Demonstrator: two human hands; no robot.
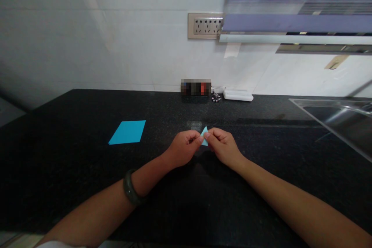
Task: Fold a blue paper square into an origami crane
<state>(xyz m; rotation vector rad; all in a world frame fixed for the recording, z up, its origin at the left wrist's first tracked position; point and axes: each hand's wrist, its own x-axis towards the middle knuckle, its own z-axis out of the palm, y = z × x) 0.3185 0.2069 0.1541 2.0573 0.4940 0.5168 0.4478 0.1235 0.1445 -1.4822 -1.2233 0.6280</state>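
A small folded piece of light-blue paper [205,142] is held up between both hands just over the dark counter, its pointed tip upward. My left hand [185,148] pinches its left side between thumb and fingers. On the opposite side, my right hand [224,146] grips it the same way, thumb on the near face. Fingertips cover part of the paper, so its full shape is hidden. Off to the left, flat on the counter, lies a brighter blue square stack of paper [128,131].
The black speckled counter [72,178] runs to a tiled wall. Against the wall stand a blurred-out dark box [195,88], a small patterned item [216,97] and a white power strip [238,95]. A steel sink [343,118] is at right; a wall socket [207,26] sits above.
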